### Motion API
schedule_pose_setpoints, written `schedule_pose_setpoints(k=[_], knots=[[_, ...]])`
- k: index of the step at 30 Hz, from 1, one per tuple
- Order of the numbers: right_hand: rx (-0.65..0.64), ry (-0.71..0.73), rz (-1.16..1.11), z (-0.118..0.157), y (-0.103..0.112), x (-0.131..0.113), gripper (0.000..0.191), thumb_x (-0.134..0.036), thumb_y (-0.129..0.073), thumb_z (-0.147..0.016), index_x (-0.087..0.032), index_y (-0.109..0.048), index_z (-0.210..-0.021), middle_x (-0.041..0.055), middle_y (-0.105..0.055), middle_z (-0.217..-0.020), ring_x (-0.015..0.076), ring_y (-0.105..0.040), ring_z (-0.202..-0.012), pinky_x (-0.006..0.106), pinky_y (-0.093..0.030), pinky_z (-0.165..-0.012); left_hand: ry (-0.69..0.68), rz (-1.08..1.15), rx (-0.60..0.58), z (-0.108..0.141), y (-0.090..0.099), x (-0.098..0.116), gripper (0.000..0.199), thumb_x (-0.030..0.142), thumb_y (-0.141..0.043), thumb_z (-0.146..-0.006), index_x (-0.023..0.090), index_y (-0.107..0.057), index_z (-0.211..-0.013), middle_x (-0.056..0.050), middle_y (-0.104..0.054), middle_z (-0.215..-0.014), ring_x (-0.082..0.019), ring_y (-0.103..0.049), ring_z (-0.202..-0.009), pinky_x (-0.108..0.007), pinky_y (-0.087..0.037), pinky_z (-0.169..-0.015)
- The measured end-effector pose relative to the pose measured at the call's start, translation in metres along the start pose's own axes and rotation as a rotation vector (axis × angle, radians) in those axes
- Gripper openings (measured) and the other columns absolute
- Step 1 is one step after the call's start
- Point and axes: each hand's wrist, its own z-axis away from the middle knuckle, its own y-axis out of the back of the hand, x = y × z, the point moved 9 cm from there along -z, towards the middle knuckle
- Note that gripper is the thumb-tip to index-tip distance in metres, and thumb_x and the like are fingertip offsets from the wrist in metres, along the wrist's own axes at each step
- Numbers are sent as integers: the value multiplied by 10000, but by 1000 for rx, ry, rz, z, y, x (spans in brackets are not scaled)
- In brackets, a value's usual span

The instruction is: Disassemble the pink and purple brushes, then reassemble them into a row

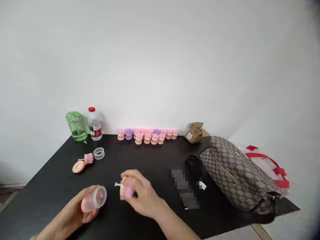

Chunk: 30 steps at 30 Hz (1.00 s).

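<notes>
My left hand (72, 211) is wrapped round a small translucent cup (92, 201) with a peach base, its mouth tilted up and to the right. Just right of it, my right hand (143, 193) grips a small round brush head (128, 191) with pinkish-purple bristles. A white pin (117, 184) sticks out of its peach side, pointing left toward the cup, and the two pieces are apart. Beyond my left hand lie a peach round cap (78, 167), another brush head (89, 158) with a pin, and a translucent ring (99, 153).
Along the wall stand several finished-looking round brushes (147, 138), a green bottle (77, 128) and a red-capped bottle (95, 128). A loose white pin (85, 142) lies nearby. To the right are an opened cardboard box (196, 132), a patterned bag (235, 173) and a blurred-out object (183, 188).
</notes>
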Motion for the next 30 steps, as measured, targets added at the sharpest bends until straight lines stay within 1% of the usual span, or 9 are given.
schedule_pose_setpoints(k=[4,8,11,13,16,19,22,25,30], knots=[[-117,-406,281,5,-19,61,497,-230,-857,-688,-181,-587,-1103,99,-596,-1129,263,-632,-1007,416,-560,-885,-242,-22,-169,16,-26,32,366,479,-793,-689,168,-649,-818,-19,-580,-728,-148,-524,-658,-223,-430,-587],[-245,-480,463,13,-37,88,526,-213,-869,-672,-159,-621,-1133,131,-631,-1122,334,-601,-1081,500,-547,-913,-345,-34,-30,23,-28,45,684,453,-888,-546,241,-630,-1143,-57,-685,-985,-255,-622,-939,-279,-499,-759],[-166,-394,435,14,-36,76,792,-263,-888,-654,-144,-504,-1337,191,-546,-1336,386,-441,-1318,562,-433,-1067,-393,-87,88,26,-25,47,692,448,-885,-547,261,-618,-1158,-71,-679,-1147,-307,-597,-1111,-323,-505,-869],[-82,-264,333,14,-34,54,813,-301,-860,-698,-133,-456,-1382,199,-501,-1405,366,-360,-1390,536,-382,-1124,-449,-158,112,26,-26,49,581,447,-862,-589,238,-630,-1079,-75,-675,-1127,-298,-610,-1082,-325,-517,-853],[-48,-150,85,18,-40,27,702,-388,-769,-799,-152,-459,-1383,164,-580,-1339,293,-523,-1269,443,-464,-1071,-519,-292,121,24,-29,48,499,469,-822,-650,215,-615,-1027,-60,-668,-996,-256,-643,-927,-307,-540,-767],[-51,-198,-35,23,-48,24,630,-486,-677,-863,-161,-494,-1370,150,-662,-1232,276,-636,-1113,433,-516,-997,-578,-415,155,25,-33,43,474,492,-791,-684,207,-604,-1014,-55,-661,-929,-238,-653,-843,-289,-552,-711],[-23,-251,-129,25,-49,27,688,-583,-683,-817,-176,-536,-1352,137,-695,-1168,277,-678,-1016,416,-557,-912,-676,-461,207,31,-34,43,494,480,-774,-707,228,-596,-1093,-63,-667,-987,-256,-664,-914,-295,-572,-750],[-2,-307,-296,26,-49,30,701,-646,-703,-756,-195,-599,-1283,112,-708,-1101,242,-701,-900,336,-596,-766,-767,-538,150,38,-44,44,449,440,-735,-762,265,-601,-1153,-60,-666,-1069,-261,-666,-981,-302,-579,-803],[96,-320,-307,30,-41,25,573,-608,-734,-747,-220,-645,-1159,70,-693,-990,206,-690,-821,290,-600,-689,-816,-680,160,46,-52,45,358,453,-689,-792,263,-627,-1089,-43,-693,-1001,-232,-684,-860,-265,-574,-723]])
